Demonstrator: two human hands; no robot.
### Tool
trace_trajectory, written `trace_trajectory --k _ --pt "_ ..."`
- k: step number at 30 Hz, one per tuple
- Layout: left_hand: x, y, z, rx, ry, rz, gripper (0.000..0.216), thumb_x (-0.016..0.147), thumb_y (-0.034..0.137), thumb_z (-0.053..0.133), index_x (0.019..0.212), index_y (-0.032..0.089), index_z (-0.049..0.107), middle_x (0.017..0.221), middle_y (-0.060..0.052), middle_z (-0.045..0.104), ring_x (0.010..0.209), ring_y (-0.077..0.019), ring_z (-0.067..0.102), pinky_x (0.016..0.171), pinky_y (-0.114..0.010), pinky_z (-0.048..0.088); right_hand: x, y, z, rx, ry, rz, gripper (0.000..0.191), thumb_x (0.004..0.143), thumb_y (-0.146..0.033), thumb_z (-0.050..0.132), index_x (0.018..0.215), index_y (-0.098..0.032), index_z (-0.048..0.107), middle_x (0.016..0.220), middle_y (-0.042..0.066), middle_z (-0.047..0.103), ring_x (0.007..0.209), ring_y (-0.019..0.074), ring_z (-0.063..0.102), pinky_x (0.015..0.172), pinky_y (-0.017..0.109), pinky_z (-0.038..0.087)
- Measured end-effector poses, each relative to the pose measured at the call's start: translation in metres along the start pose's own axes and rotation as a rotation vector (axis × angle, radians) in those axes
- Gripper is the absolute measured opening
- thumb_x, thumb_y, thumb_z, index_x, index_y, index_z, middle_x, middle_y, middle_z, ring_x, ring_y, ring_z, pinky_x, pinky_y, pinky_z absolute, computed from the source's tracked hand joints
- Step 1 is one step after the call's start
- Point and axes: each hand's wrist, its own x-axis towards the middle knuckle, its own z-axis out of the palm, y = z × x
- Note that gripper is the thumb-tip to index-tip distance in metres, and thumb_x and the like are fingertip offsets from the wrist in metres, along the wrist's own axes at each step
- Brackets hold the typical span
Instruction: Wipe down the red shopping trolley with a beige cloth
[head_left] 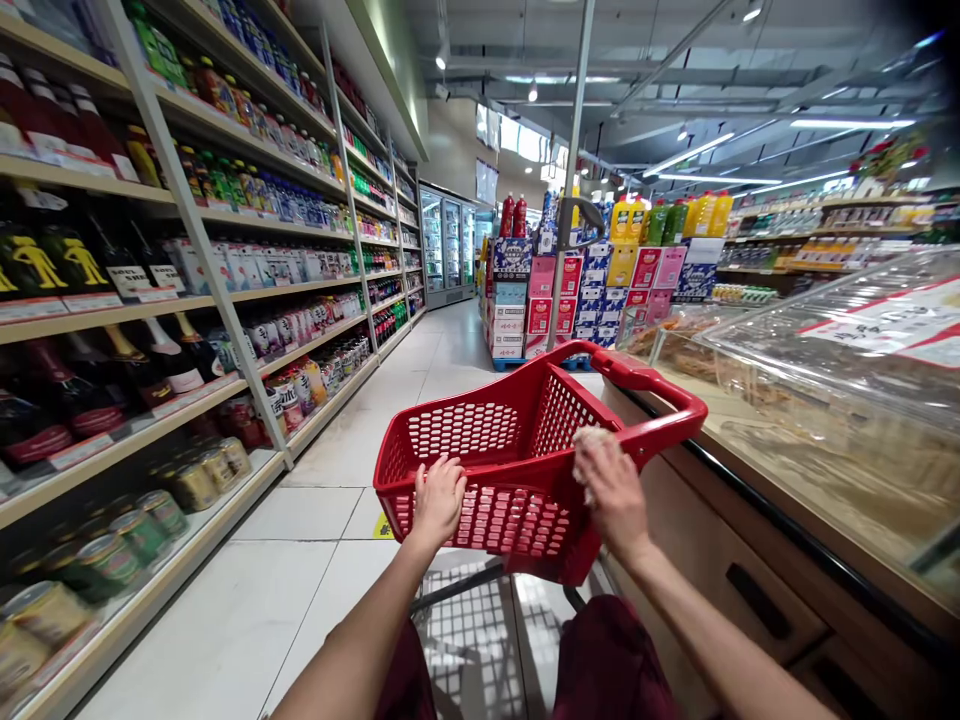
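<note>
Your left hand [441, 495]: fingers clamped over the near rim of the red cart [517, 469], standing before you. Your right hand [611, 490]: fingers closed on a pale cloth [591, 442], beside the cart's handle [652, 379]. Drinks shelves [187, 205], left; counter [701, 535], right. Farther: stacked cartons [540, 315]; fridges [452, 230].

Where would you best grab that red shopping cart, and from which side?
Probably by the handle, coming from the camera wearer's side, near the right hand. It is a smooth bar that sticks out past the basket, with an open gap for fingers to wrap round; the counter stands close at that end, seemingly leaving little room beyond.
</note>
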Motion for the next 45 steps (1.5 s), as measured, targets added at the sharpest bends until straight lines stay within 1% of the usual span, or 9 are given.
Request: trace_trajectory --k 4,8,15,19,24,28,35,40,45 --pt "-0.002 -0.001 0.002 0.032 -0.02 0.008 0.03 0.087 0.025 0.032 0.107 0.024 0.054 0.125 -0.004 0.052 0.123 -0.0216 0.036 0.105 -0.052 0.016 -0.001 -0.029 0.01 0.073 -0.16 -0.241 0.044 0.082 -0.008 0.039 0.121 -0.027 0.049 0.127 0.002 0.05 0.127 0.0177 0.032 0.105 0.042 0.024" --pt "-0.002 -0.004 0.005 0.063 -0.018 0.013 0.037 0.084 0.023 0.036 0.12 0.023 0.046 0.132 -0.006 0.044 0.128 -0.0229 0.028 0.107 -0.052 0.011 -0.004 -0.026 0.011 0.031 -0.013 -0.09 0.043 0.082 -0.007 0.039 0.121 -0.022 0.049 0.129 0.006 0.048 0.128 0.021 0.029 0.105 0.047 0.02" --pt "-0.016 -0.029 -0.003 0.128 -0.04 -0.04 0.051 0.079 0.016 0.039 0.13 0.013 0.034 0.14 -0.011 0.031 0.131 -0.0228 0.022 0.107 -0.048 0.014 -0.036 -0.055 0.024 0.132 -0.143 -0.243 0.041 0.082 -0.009 0.037 0.119 -0.021 0.051 0.125 0.005 0.051 0.127 0.0156 0.032 0.106 0.038 0.021" --pt "-0.022 -0.042 -0.01 0.138 -0.077 -0.059 0.052 0.077 0.012 0.038 0.129 0.012 0.035 0.138 -0.01 0.036 0.13 -0.0222 0.022 0.107 -0.048 0.013 -0.02 -0.077 0.032 0.178 -0.069 -0.11 0.04 0.084 -0.012 0.037 0.122 -0.018 0.049 0.132 0.008 0.044 0.13 0.0196 0.026 0.106 0.043 0.019" --pt "-0.029 -0.06 -0.019 0.085 -0.134 -0.09 0.055 0.073 0.006 0.035 0.128 0.012 0.037 0.136 -0.009 0.038 0.129 -0.0187 0.026 0.108 -0.044 0.018 -0.044 -0.115 0.049 0.214 -0.151 -0.356 0.037 0.085 -0.009 0.033 0.109 -0.021 0.058 0.121 0.001 0.056 0.131 0.0117 0.02 0.108 0.032 0.014" --pt "-0.034 -0.077 -0.026 0.022 -0.087 -0.217 0.061 0.067 0.001 0.034 0.126 0.012 0.041 0.135 -0.008 0.04 0.129 -0.0184 0.027 0.108 -0.042 0.018 -0.023 -0.148 0.06 0.241 -0.159 -0.255 0.036 0.086 -0.016 0.037 0.119 -0.02 0.05 0.131 0.004 0.046 0.131 0.0187 0.022 0.107 0.041 0.015" --pt "-0.03 -0.093 -0.041 -0.286 -0.144 -0.267 0.068 0.06 -0.005 0.03 0.122 0.018 0.045 0.124 -0.004 0.053 0.121 -0.0133 0.041 0.109 -0.042 0.013 -0.028 -0.19 0.094 0.244 -0.177 -0.489 0.033 0.085 -0.019 0.042 0.115 -0.021 0.054 0.132 0.002 0.045 0.127 0.0175 0.031 0.107 0.037 0.017" --pt "-0.026 -0.095 -0.045 -0.567 -0.116 -0.333 0.074 0.058 -0.006 0.029 0.128 0.016 0.036 0.122 -0.004 0.055 0.115 -0.0092 0.047 0.105 -0.031 0.028 -0.015 -0.211 0.101 0.235 -0.154 -0.364 0.039 0.085 -0.02 0.042 0.123 -0.02 0.047 0.134 0.004 0.041 0.129 0.0227 0.026 0.107 0.046 0.013" --pt "-0.027 -0.09 -0.051 -0.316 -0.189 -0.326 0.07 0.061 -0.004 0.029 0.125 0.021 0.041 0.121 -0.001 0.056 0.115 -0.0116 0.047 0.108 -0.043 0.016 -0.031 -0.201 0.097 0.262 -0.188 -0.465 0.031 0.085 -0.017 0.04 0.109 -0.02 0.059 0.124 0.003 0.053 0.124 0.0165 0.035 0.109 0.037 0.012"
